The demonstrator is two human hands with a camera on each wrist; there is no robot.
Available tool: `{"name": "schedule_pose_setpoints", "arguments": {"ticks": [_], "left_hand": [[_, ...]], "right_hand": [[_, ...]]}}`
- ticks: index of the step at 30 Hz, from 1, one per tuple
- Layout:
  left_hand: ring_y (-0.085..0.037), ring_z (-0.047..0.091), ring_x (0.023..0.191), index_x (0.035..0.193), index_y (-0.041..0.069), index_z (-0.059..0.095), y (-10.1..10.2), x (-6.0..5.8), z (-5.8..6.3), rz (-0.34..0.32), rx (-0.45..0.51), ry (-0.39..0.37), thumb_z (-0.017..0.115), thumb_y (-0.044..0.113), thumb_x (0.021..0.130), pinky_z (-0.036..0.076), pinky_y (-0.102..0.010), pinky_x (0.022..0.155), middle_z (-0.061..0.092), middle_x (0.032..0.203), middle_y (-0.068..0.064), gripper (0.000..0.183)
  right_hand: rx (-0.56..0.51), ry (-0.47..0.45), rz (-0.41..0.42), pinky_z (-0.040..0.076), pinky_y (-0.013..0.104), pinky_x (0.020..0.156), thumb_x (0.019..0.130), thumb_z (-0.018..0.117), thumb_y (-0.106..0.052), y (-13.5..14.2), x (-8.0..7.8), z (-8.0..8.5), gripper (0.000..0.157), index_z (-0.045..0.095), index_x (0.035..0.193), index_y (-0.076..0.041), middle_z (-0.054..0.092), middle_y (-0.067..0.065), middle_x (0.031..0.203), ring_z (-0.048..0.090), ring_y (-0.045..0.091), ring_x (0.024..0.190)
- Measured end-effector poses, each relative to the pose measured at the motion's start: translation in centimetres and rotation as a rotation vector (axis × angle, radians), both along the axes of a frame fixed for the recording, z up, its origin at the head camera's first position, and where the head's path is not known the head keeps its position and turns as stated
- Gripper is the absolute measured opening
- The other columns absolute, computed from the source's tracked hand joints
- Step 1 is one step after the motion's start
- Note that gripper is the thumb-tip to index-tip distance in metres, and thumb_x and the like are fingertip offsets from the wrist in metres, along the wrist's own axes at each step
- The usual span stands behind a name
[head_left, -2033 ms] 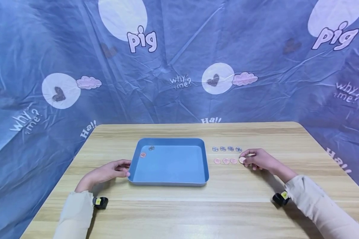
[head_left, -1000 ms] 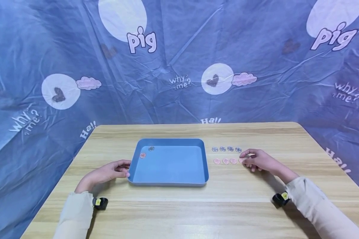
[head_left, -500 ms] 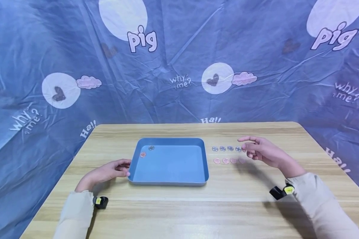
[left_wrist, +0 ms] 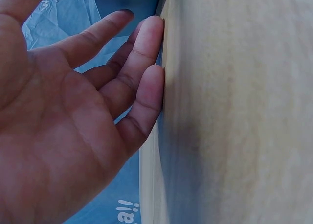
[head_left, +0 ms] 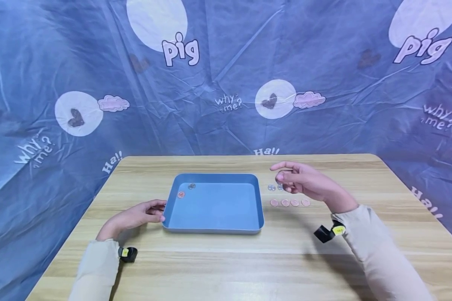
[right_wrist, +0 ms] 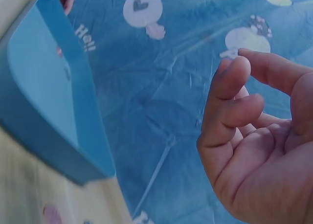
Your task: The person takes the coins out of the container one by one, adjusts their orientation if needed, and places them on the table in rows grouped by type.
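My left hand [head_left: 137, 216] rests at the left side of a blue tray [head_left: 212, 230], thumb and fingertips against its rim. In the left wrist view its fingers [left_wrist: 149, 38] are loosely bent and hold nothing. Inside the tray lie a silver coin [head_left: 191, 186] and a copper-coloured coin [head_left: 181, 194]. Right of the tray, my right hand [head_left: 312, 182] hovers over a row of silver coins [head_left: 271, 188], hiding part of that row. Its index finger is extended, the others loosely bent; no coin shows between them. Several copper-coloured coins [head_left: 285, 202] form a row nearer me.
Everything stands on a light wooden table [head_left: 218, 267]. A blue printed cloth [head_left: 211, 125] hangs behind and along both sides. Each wrist carries a small black camera, such as the one under the right sleeve [head_left: 325, 234].
My right hand has left the rightmost copper-coloured coin, lifted, and moved left and away from me over the silver row. That coin stays in its row. The left hand and tray have not moved.
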State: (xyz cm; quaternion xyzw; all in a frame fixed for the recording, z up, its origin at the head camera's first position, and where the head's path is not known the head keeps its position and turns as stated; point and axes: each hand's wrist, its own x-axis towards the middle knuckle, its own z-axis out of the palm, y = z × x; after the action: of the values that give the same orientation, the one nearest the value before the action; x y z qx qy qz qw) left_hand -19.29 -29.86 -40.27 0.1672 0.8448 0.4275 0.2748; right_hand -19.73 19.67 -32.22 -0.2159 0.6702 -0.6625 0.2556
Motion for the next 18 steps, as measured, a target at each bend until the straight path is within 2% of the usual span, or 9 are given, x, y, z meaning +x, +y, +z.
{"name": "schedule_pose_setpoints", "arguments": {"ticks": [5,11,18], "left_hand": [[-0.029,0.052,0.119,0.146,-0.008,0.030,0.0,0.1,0.1,0.001,-0.002,0.002,0.064,0.029,0.094,0.045,-0.026,0.094,0.045,0.140,-0.026,0.072],[-0.026,0.052,0.117,0.146,-0.008,0.031,0.0,-0.1,-0.1,0.000,0.009,0.002,0.064,0.028,0.093,0.045,-0.019,0.090,0.046,0.139,-0.025,0.072],[-0.024,0.052,0.116,0.146,-0.006,0.031,0.1,-0.1,-0.2,0.006,0.018,-0.002,0.064,0.027,0.094,0.045,-0.023,0.091,0.046,0.138,-0.024,0.071]], "right_hand": [[0.037,-0.013,-0.023,0.034,0.018,0.055,0.099,0.051,-0.009,-2.2,-0.5,0.9,0.028,0.047,0.125,-0.014,0.057,-0.006,0.085,0.050,0.006,0.065],[0.025,-0.053,-0.044,0.034,0.019,0.054,0.097,0.053,-0.008,-5.4,-0.7,1.4,0.028,0.048,0.124,-0.014,0.059,-0.006,0.082,0.050,0.009,0.061],[-0.013,-0.076,0.040,0.034,0.020,0.055,0.096,0.051,-0.007,-9.2,-0.9,0.7,0.031,0.047,0.127,-0.010,0.062,-0.008,0.084,0.051,0.008,0.063]]}}
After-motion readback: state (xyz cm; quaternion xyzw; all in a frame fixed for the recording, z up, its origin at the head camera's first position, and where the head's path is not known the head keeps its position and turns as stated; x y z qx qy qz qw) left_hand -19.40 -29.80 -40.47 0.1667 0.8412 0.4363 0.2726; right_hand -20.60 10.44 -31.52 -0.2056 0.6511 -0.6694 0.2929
